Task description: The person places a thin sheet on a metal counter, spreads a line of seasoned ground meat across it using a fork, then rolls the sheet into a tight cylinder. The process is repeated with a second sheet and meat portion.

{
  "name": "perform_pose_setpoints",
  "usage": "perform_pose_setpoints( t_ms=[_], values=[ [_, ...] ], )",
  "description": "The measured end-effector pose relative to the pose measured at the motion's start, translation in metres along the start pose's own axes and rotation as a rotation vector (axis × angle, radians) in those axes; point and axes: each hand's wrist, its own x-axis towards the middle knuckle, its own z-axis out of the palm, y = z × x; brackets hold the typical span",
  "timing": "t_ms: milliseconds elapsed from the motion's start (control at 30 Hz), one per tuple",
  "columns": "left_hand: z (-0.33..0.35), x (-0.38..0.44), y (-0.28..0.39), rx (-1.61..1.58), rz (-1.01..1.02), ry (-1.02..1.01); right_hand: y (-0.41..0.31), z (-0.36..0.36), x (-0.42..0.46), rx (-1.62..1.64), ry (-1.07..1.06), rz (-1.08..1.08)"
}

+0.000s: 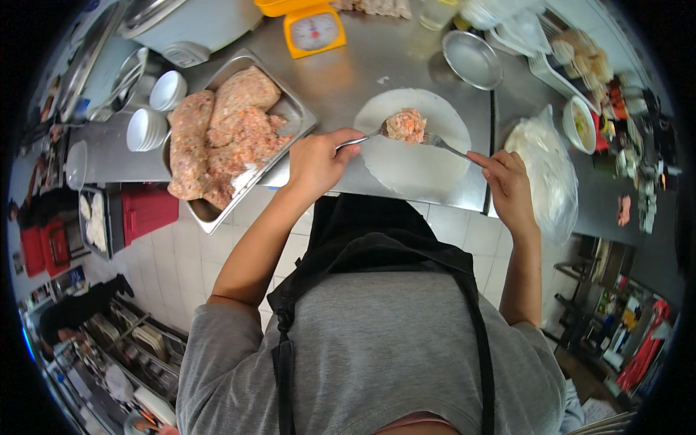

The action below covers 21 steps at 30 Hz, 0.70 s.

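Observation:
My left hand (pixel 321 159) grips the handle of a metal spoon (pixel 375 134). A lump of minced filling with orange bits (pixel 405 125) sits at the spoon's head. From the other side, my right hand (pixel 508 182) holds a metal fork (pixel 448 147), its tines touching or close against the filling. Beneath both utensils lie thin, round white wrapper sheets (pixel 418 171), seemingly overlapping, on the steel table (pixel 375 60). To the left, a tilted-looking metal tray (pixel 302 109) holds large masses of raw minced meat mixture (pixel 239 130); its near corner overhangs the table edge.
Beyond the tray stand white bowls (pixel 147 130) and a large cooker (pixel 196 27). A yellow dial scale (pixel 315 32) is at the back, with a metal bowl (pixel 473 60) to its right. A plastic bag of white sheets (pixel 544 168) lies beside my right hand.

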Motion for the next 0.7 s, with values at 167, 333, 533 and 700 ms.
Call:
perform_pose_setpoints(
  t_ms=[167, 333, 533, 700],
  values=[
    [0.048, 0.010, -0.010, 0.165, 0.296, 0.123, 0.026, 0.007, -0.047, -0.062, 0.036, 0.103],
    [0.057, 0.007, -0.005, 0.297, 0.328, 0.117, 0.030, 0.009, -0.063, -0.028, 0.133, 0.103],
    [0.050, -0.002, 0.012, 0.292, 0.323, 0.154, 0.041, 0.063, -0.057, -0.089, 0.176, -0.040],
    [0.045, -0.017, 0.029, 0.382, 0.389, 0.143, 0.054, 0.088, -0.070, -0.045, 0.160, 0.032]
  ],
)
